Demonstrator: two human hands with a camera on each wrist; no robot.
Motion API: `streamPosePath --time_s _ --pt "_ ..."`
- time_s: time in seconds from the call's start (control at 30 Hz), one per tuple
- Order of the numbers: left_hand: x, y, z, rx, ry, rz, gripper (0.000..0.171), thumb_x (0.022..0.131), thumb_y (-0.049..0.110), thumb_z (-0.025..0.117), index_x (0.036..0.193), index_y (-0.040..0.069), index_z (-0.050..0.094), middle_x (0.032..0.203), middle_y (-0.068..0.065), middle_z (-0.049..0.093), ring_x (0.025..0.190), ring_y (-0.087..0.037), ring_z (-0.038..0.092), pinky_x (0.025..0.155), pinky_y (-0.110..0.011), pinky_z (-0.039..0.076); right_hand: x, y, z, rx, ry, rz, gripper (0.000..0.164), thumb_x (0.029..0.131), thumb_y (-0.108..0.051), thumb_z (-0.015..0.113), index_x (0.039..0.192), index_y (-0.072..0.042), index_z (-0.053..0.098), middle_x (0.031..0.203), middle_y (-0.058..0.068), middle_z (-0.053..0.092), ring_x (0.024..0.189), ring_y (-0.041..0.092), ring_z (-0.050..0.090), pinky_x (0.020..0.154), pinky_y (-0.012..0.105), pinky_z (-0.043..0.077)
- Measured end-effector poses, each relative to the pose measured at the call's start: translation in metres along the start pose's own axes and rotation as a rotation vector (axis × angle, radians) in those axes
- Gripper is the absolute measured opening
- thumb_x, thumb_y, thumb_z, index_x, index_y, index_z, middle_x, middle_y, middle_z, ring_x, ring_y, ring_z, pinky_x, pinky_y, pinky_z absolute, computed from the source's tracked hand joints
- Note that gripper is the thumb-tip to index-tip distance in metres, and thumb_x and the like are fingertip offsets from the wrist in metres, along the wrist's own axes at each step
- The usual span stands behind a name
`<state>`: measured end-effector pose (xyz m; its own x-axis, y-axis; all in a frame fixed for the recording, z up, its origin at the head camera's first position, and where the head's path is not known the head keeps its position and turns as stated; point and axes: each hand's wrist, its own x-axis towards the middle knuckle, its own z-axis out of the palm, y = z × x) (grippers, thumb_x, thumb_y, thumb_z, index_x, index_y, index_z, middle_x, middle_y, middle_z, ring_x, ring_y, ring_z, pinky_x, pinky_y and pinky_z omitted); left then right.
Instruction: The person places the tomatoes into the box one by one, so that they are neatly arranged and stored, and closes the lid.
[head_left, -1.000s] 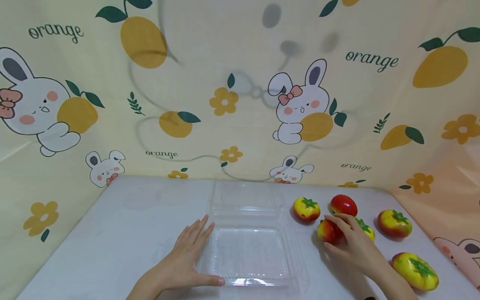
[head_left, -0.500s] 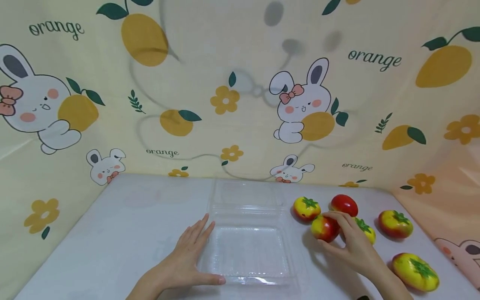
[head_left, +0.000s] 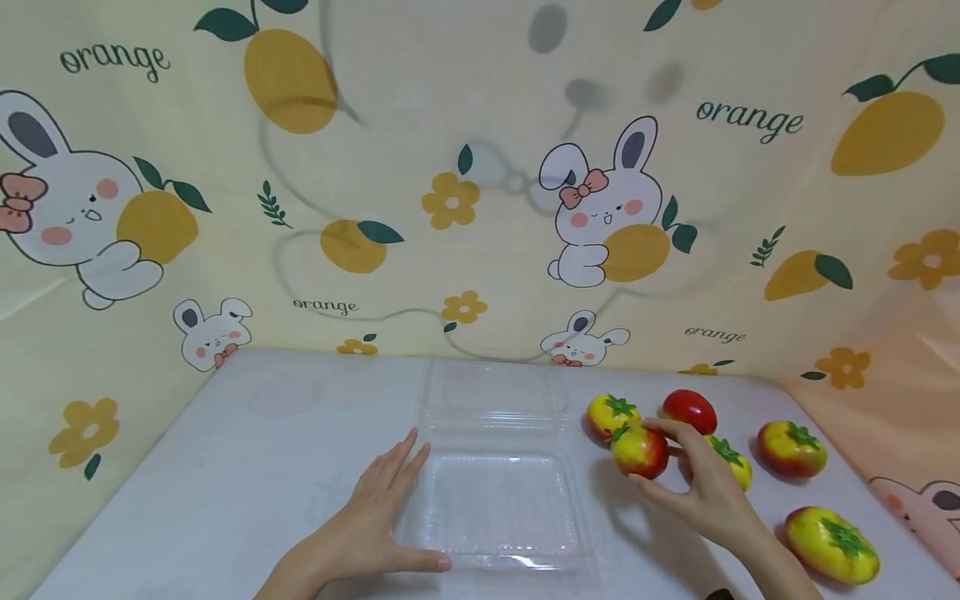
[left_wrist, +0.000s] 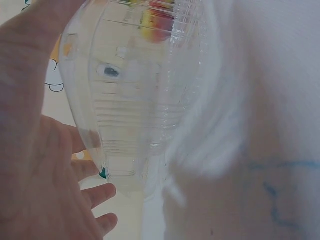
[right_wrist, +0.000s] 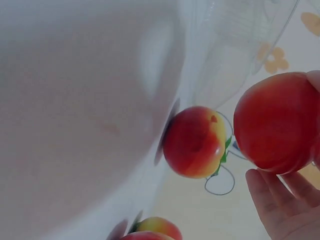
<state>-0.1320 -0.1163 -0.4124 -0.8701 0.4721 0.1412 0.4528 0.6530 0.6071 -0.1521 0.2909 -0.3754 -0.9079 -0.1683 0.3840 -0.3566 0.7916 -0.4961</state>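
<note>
Fingers and thumb of our right hand (head_left: pixel 708 490) pinch a red-yellow fruit (head_left: pixel 640 452) by its sides, above the table (head_left: pixel 247 467); our left fingers spread against the clear container (head_left: pixel 517 563), likely steadying it, our left hand (head_left: pixel 372 510) otherwise free.

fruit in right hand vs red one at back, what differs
The held fruit is raised in the right hand; the red fruit rests on the table. The held fruit shows yellow skin and green leaves; the red fruit shows neither in the head view. Both look rounded.
</note>
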Motion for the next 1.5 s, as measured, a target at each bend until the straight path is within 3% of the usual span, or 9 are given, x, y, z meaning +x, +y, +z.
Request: streamPosePath --time_s 0.27,0.37,0.47,0.57,0.83,1.17,1.5 --pt "0.000 -0.001 0.000 -0.004 -0.006 -0.005 0.121 0.065 0.074 0.070 0.154 0.012 0.017 0.163 -0.004 0.000 0.145 -0.041 0.012 0.115 -0.062 0.010 0.005 -0.009 0.001 0.049 -0.011 0.025 0.068 0.072 -0.025 0.085 0.128 -0.013 0.049 0.126 0.005 0.057 0.112 0.025 0.052 0.082 0.054 0.055" --pt "-0.001 -0.001 0.000 -0.003 -0.002 -0.003 0.120 0.065 0.073 0.070 0.154 0.010 0.018 0.163 -0.007 0.001 0.145 -0.042 0.012 0.114 -0.064 0.011 0.009 -0.012 0.002 0.049 -0.004 0.007 0.067 0.070 -0.022 0.086 0.126 -0.012 0.050 0.124 0.005 0.059 0.112 0.023 0.053 0.084 0.036 0.057" --pt "0.000 0.000 0.000 -0.008 -0.005 -0.013 0.121 0.065 0.073 0.071 0.154 0.009 0.019 0.163 -0.008 0.002 0.145 -0.042 0.011 0.114 -0.064 0.011 0.012 -0.015 0.004 0.043 0.004 -0.016 0.067 0.069 -0.021 0.087 0.124 -0.011 0.051 0.123 0.005 0.060 0.111 0.021 0.054 0.083 0.013 0.050" --pt "0.000 0.000 0.000 -0.007 -0.007 -0.024 0.122 0.064 0.074 0.071 0.154 0.010 0.019 0.163 -0.007 0.002 0.146 -0.040 0.010 0.114 -0.063 0.012 0.015 -0.018 0.005 0.057 -0.001 -0.025 0.067 0.068 -0.023 0.087 0.124 -0.011 0.051 0.123 0.006 0.060 0.111 0.022 0.056 0.083 0.006 0.043" --pt "0.001 0.000 0.001 0.002 -0.014 -0.040 0.123 0.063 0.075 0.070 0.154 0.011 0.019 0.163 -0.002 0.000 0.146 -0.037 0.010 0.114 -0.063 0.014 0.023 -0.028 0.005 0.095 -0.052 -0.042 0.067 0.070 -0.020 0.086 0.126 -0.011 0.051 0.126 0.007 0.059 0.113 0.025 0.059 0.086 0.011 0.047" --pt "0.001 0.000 0.001 0.006 -0.006 -0.022 0.122 0.064 0.074 0.071 0.154 0.012 0.018 0.163 -0.001 0.000 0.146 -0.037 0.012 0.115 -0.062 0.013 0.036 -0.043 0.005 0.190 -0.100 -0.156 0.064 0.073 -0.018 0.084 0.128 -0.016 0.052 0.126 0.005 0.061 0.109 0.020 0.060 0.084 0.013 0.050" --pt "0.001 -0.001 0.000 0.003 -0.009 -0.018 0.121 0.065 0.074 0.070 0.154 0.011 0.018 0.163 -0.004 0.001 0.146 -0.039 0.011 0.114 -0.063 0.012 0.049 -0.058 0.005 0.236 -0.200 -0.146 0.064 0.076 -0.025 0.082 0.130 -0.021 0.049 0.129 0.004 0.059 0.110 0.025 0.062 0.081 0.032 0.058"
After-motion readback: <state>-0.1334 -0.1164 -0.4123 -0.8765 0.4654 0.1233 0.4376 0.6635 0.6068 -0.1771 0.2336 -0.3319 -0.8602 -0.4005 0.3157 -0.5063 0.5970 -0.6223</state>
